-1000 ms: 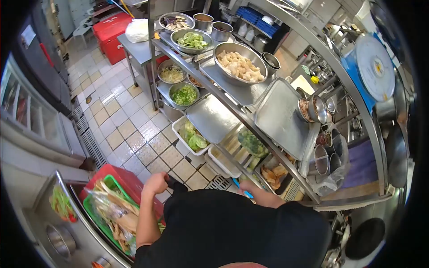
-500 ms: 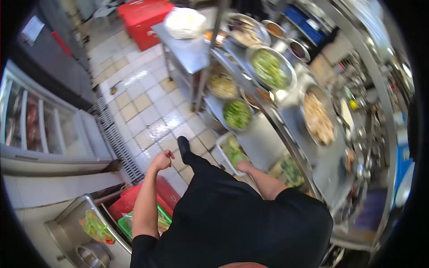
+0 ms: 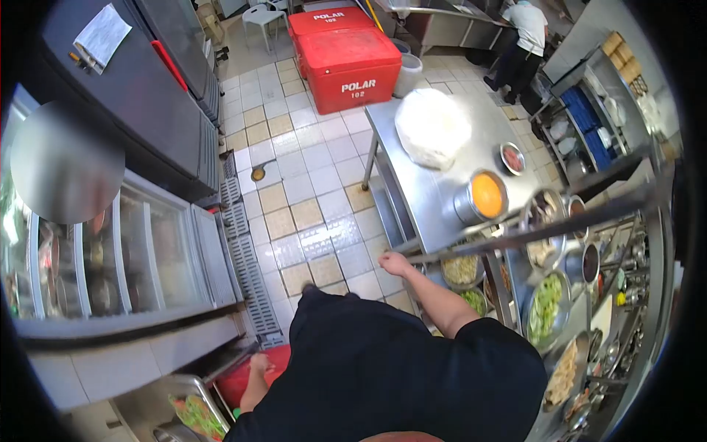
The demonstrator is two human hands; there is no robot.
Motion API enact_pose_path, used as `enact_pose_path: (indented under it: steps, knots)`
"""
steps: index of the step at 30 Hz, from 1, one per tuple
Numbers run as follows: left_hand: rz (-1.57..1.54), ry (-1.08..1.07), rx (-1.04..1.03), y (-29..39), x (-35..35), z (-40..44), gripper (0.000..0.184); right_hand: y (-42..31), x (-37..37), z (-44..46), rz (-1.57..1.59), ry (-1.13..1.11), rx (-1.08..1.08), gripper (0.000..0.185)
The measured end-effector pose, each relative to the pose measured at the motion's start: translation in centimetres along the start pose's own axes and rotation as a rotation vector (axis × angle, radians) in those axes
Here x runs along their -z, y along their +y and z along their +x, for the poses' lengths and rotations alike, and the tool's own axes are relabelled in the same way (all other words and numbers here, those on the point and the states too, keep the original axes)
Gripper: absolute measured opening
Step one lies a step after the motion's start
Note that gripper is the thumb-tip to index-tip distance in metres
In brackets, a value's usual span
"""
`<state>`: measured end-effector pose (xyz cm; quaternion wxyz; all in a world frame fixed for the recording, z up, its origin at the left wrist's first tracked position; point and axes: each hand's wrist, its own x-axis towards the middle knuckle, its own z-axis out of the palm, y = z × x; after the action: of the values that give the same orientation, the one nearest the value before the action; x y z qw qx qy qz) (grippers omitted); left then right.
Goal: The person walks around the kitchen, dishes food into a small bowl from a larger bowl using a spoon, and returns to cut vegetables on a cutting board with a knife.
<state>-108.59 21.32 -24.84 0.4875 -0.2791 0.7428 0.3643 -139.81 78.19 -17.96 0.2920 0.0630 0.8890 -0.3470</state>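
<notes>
My left hand [image 3: 259, 363] hangs low on the left, in front of a red box [image 3: 276, 359]. Its fingers are small and blurred, so their pose is unclear. My right hand [image 3: 395, 263] is stretched forward with the fingers curled closed and nothing visible in them. It is nearest to the end of a metal rail [image 3: 442, 255] and the steel table [image 3: 383, 132]; I cannot tell if it touches the rail. On that table are a white plastic-wrapped bundle [image 3: 433, 129], a pot of orange liquid [image 3: 487, 195] and a small bowl of reddish food [image 3: 512, 158].
Bowls of cut green vegetables [image 3: 546, 306] and pale sliced food [image 3: 565, 374] line the right counter. A glass-topped freezer [image 3: 132, 250] stands left. Red POLAR coolers [image 3: 353, 70] stand ahead on the tiled floor. A person [image 3: 526, 33] bends at the back sink.
My view has tilted up and moved forward along the aisle. My right hand has left the white bin of greens and reached forward; my left hand has swung back toward my body.
</notes>
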Motion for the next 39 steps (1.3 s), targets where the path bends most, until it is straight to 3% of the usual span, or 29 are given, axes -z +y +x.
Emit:
enact_pose_path:
  steps: [2,5,8,10,13,15,16,17,19,20,25,27,29,30,31,32,34,36,39]
  knots:
    - [-0.356,-0.081,0.149,4.7,0.6,2.4,0.029,-7.1,3.6,4.4,0.084,0.001,0.068,0.036]
    - [0.027,-0.044,-0.665,10.5,5.5,7.3,0.027,-14.7,7.4,10.4,0.198,0.032,0.047,0.034]
    - [0.242,-0.137,-0.471,16.9,15.0,12.1,0.018,-18.3,9.4,16.1,0.258,0.063,0.041,0.034]
    - [0.572,-0.194,-0.592,23.3,23.4,15.0,0.014,-20.0,11.1,18.8,0.211,0.111,0.056,0.032]
    - [1.428,-0.279,-1.184,34.8,37.9,21.0,0.016,-23.4,15.0,22.9,0.264,0.16,0.084,0.031]
    - [1.375,-0.137,-0.418,41.9,46.1,25.8,0.02,-25.1,17.5,23.9,0.408,0.194,0.041,0.03]
    - [1.378,0.0,-0.427,47.1,48.3,26.1,0.008,-26.2,19.3,24.6,0.506,0.223,0.006,0.029]
    - [1.371,0.136,-0.432,54.4,50.5,23.9,0.008,-27.0,20.8,25.6,0.603,0.257,-0.021,0.029]
    - [0.382,0.293,-0.416,63.8,53.3,26.3,0.006,-27.5,23.1,28.0,0.724,0.327,0.006,0.028]
    - [-0.114,0.331,-0.388,68.9,54.3,27.8,0.009,-27.4,24.5,29.5,0.781,0.371,0.024,0.028]
    - [-0.287,0.061,-0.492,89.5,53.1,32.2,0.014,-26.6,32.5,37.5,0.879,0.491,0.053,0.029]
    - [-0.147,-0.181,-0.472,93.9,51.7,33.1,0.019,-26.1,36.2,40.2,0.869,0.591,0.031,0.029]
    - [0.275,-0.188,-0.388,99.1,48.7,31.9,0.024,-25.0,39.6,43.3,0.98,0.682,0.073,0.03]
    - [0.448,-0.404,-0.479,101.0,48.8,34.3,0.026,-24.9,41.9,43.7,0.971,0.713,0.03,0.029]
    - [0.594,-0.216,-0.349,103.5,47.2,33.0,0.023,-25.3,44.7,42.9,0.961,0.74,-0.019,0.028]
    - [0.662,-0.238,-0.377,105.6,47.1,33.9,0.023,-25.3,46.8,42.6,0.945,0.76,-0.073,0.027]
    - [0.781,-0.285,-0.45,109.3,47.3,35.1,0.023,-23.9,49.6,44.1,1.041,0.834,-0.097,0.027]
    - [0.99,-0.491,-0.717,112.2,49.6,38.9,0.02,-22.0,51.6,46.0,1.127,0.881,-0.121,0.028]
    - [1.22,-0.629,-0.971,119.1,50.0,40.6,0.017,-18.3,53.0,49.8,1.239,0.909,-0.222,0.028]
